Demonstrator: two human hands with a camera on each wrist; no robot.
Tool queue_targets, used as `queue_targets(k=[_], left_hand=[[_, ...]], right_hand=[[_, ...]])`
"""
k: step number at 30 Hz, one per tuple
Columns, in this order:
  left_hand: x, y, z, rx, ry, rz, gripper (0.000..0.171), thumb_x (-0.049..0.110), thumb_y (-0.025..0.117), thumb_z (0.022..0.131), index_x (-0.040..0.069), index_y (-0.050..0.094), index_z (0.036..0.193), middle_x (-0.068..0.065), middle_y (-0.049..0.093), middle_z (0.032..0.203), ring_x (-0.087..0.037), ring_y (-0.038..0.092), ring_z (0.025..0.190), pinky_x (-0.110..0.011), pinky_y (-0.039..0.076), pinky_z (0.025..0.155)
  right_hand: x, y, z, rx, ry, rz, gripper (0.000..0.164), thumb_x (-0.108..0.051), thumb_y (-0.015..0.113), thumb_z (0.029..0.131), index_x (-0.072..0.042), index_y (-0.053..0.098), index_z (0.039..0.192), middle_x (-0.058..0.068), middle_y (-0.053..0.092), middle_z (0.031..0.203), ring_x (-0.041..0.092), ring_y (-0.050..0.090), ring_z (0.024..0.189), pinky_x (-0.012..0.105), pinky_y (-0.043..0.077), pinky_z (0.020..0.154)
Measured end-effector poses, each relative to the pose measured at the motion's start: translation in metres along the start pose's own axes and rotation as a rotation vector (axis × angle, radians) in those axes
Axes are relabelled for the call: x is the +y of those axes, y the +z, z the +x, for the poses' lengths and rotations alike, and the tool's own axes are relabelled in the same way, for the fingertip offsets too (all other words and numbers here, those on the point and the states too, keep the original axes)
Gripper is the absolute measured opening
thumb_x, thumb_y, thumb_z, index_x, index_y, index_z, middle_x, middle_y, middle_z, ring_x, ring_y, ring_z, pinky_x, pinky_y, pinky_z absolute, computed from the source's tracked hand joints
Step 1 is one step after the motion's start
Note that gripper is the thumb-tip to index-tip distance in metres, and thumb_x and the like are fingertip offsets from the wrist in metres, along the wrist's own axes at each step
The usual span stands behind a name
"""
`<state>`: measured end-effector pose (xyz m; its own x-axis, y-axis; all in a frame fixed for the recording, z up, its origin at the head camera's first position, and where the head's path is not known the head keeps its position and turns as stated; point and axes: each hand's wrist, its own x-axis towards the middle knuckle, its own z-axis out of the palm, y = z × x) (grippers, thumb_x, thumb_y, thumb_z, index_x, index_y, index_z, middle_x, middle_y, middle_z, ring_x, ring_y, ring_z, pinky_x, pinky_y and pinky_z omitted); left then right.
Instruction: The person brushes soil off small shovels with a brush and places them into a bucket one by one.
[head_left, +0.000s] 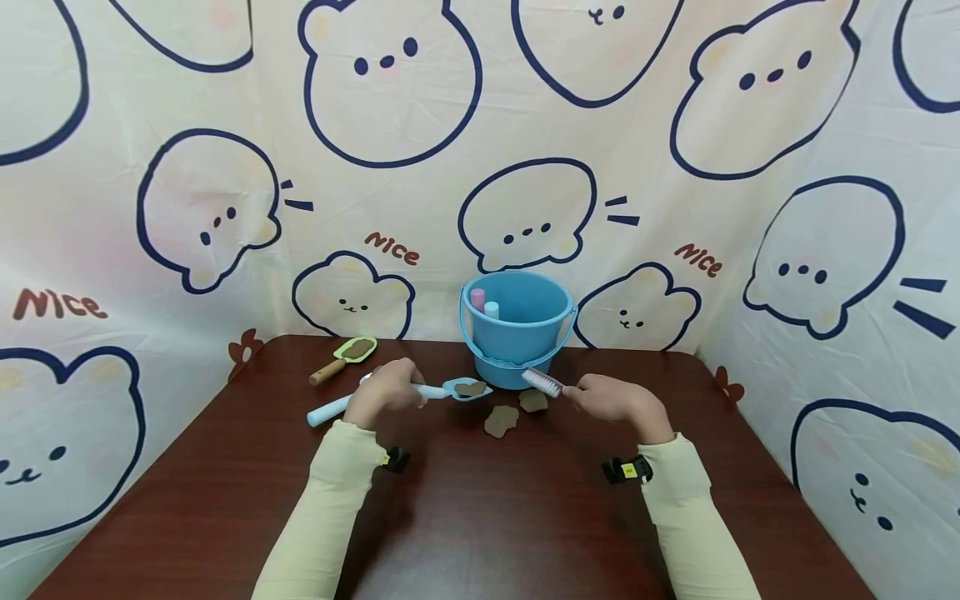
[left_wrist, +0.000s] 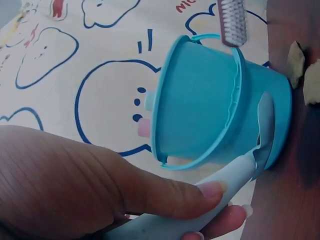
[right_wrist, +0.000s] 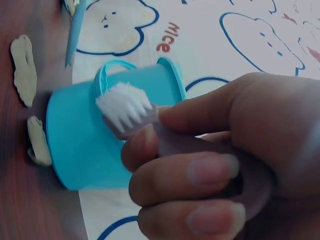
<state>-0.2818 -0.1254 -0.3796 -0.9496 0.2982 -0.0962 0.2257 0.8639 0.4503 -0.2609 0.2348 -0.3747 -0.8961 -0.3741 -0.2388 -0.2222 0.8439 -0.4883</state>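
Observation:
My left hand (head_left: 386, 390) grips the light blue handle of a small shovel (left_wrist: 266, 125), thumb along it in the left wrist view. A flat brown piece (head_left: 471, 388) lies on its blade, in front of the blue bucket (head_left: 517, 333). On the other side of this hand a light blue rod (head_left: 328, 411) sticks out. My right hand (head_left: 611, 396) holds a brush (right_wrist: 127, 110) by its mauve handle, fingers curled round it. The white bristles overlap the bucket's lower front in the head view. Below the brush lie two more flat brown pieces, one nearer (head_left: 502, 421) and one by the bucket (head_left: 533, 401).
A green shovel (head_left: 356, 350) with a wooden handle rests at the back left, a brown piece on its blade. Pink (head_left: 477, 297) and light blue (head_left: 491, 309) rod ends show inside the bucket. A patterned cloth (head_left: 375, 200) walls the brown table (head_left: 495, 517).

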Motion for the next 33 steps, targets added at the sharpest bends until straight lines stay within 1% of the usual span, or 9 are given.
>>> queue_targets(k=[2, 4, 7, 10, 18, 23, 27, 30, 33], left_hand=[[0.002, 0.0, -0.001, -0.001, 0.022, 0.009, 0.009, 0.008, 0.075, 0.088, 0.006, 0.079, 0.095, -0.005, 0.075, 0.095, -0.021, 0.062, 0.086, -0.042, 0.052, 0.083], [0.004, -0.001, -0.001, 0.003, 0.045, 0.017, 0.008, 0.01, 0.074, 0.089, 0.009, 0.08, 0.094, -0.002, 0.075, 0.093, -0.02, 0.062, 0.085, -0.042, 0.051, 0.083], [0.008, -0.001, -0.002, 0.013, 0.073, 0.028, 0.009, 0.014, 0.075, 0.09, 0.013, 0.081, 0.095, 0.001, 0.074, 0.091, -0.019, 0.062, 0.086, -0.043, 0.05, 0.082], [0.012, 0.0, -0.002, 0.022, 0.082, 0.029, 0.012, 0.017, 0.075, 0.091, 0.014, 0.081, 0.1, 0.003, 0.074, 0.093, -0.019, 0.062, 0.087, -0.043, 0.05, 0.082], [0.019, 0.007, -0.002, 0.024, 0.136, -0.09, 0.016, 0.007, 0.074, 0.091, 0.002, 0.078, 0.105, -0.007, 0.075, 0.099, -0.021, 0.064, 0.089, -0.042, 0.055, 0.085], [0.019, 0.009, -0.001, 0.032, 0.159, -0.095, 0.016, 0.007, 0.073, 0.091, 0.001, 0.078, 0.105, -0.009, 0.075, 0.101, -0.022, 0.065, 0.091, -0.043, 0.054, 0.087], [0.021, 0.009, -0.002, 0.038, 0.16, -0.091, 0.015, 0.007, 0.073, 0.091, 0.001, 0.078, 0.105, -0.008, 0.075, 0.1, -0.022, 0.063, 0.09, -0.042, 0.054, 0.087], [0.022, 0.008, -0.003, 0.043, 0.154, -0.088, 0.015, 0.007, 0.073, 0.091, 0.001, 0.078, 0.105, -0.008, 0.074, 0.099, -0.022, 0.063, 0.089, -0.043, 0.054, 0.086], [0.022, 0.008, -0.003, 0.049, 0.147, -0.079, 0.016, 0.007, 0.073, 0.091, 0.001, 0.078, 0.105, -0.009, 0.075, 0.099, -0.022, 0.063, 0.088, -0.043, 0.054, 0.086]], right_hand=[[-0.004, 0.002, 0.002, 0.02, -0.032, -0.014, 0.048, -0.029, 0.04, 0.11, -0.014, 0.05, 0.065, -0.003, 0.036, 0.058, 0.012, 0.032, 0.051, 0.027, 0.03, 0.051], [-0.008, 0.004, 0.003, 0.048, -0.041, -0.017, 0.048, -0.028, 0.04, 0.11, -0.014, 0.05, 0.065, -0.003, 0.036, 0.058, 0.012, 0.033, 0.052, 0.028, 0.031, 0.051], [-0.015, 0.006, 0.004, 0.104, -0.036, -0.008, 0.045, -0.028, 0.041, 0.11, -0.01, 0.053, 0.07, -0.001, 0.038, 0.06, 0.014, 0.035, 0.053, 0.029, 0.033, 0.052], [-0.023, 0.011, 0.005, 0.153, -0.023, -0.004, 0.042, -0.03, 0.042, 0.11, -0.007, 0.057, 0.078, 0.001, 0.041, 0.063, 0.015, 0.038, 0.055, 0.03, 0.035, 0.053], [-0.046, 0.032, 0.01, 0.202, -0.035, -0.023, 0.042, -0.034, 0.047, 0.108, -0.012, 0.055, 0.074, 0.0, 0.043, 0.063, 0.015, 0.042, 0.055, 0.03, 0.034, 0.05], [-0.055, 0.048, 0.018, 0.253, -0.056, -0.04, 0.041, -0.037, 0.045, 0.109, -0.01, 0.061, 0.082, 0.001, 0.047, 0.065, 0.017, 0.049, 0.06, 0.03, 0.039, 0.053], [-0.061, 0.061, 0.025, 0.278, -0.075, -0.034, 0.044, -0.038, 0.042, 0.109, -0.011, 0.06, 0.078, 0.002, 0.046, 0.063, 0.018, 0.049, 0.058, 0.031, 0.04, 0.053], [-0.063, 0.069, 0.029, 0.283, -0.062, -0.054, 0.044, -0.037, 0.043, 0.109, -0.013, 0.058, 0.075, 0.002, 0.045, 0.062, 0.018, 0.048, 0.056, 0.031, 0.039, 0.051], [-0.065, 0.074, 0.031, 0.281, -0.027, -0.082, 0.041, -0.037, 0.046, 0.108, -0.013, 0.058, 0.077, 0.002, 0.047, 0.063, 0.017, 0.049, 0.056, 0.03, 0.04, 0.051]])
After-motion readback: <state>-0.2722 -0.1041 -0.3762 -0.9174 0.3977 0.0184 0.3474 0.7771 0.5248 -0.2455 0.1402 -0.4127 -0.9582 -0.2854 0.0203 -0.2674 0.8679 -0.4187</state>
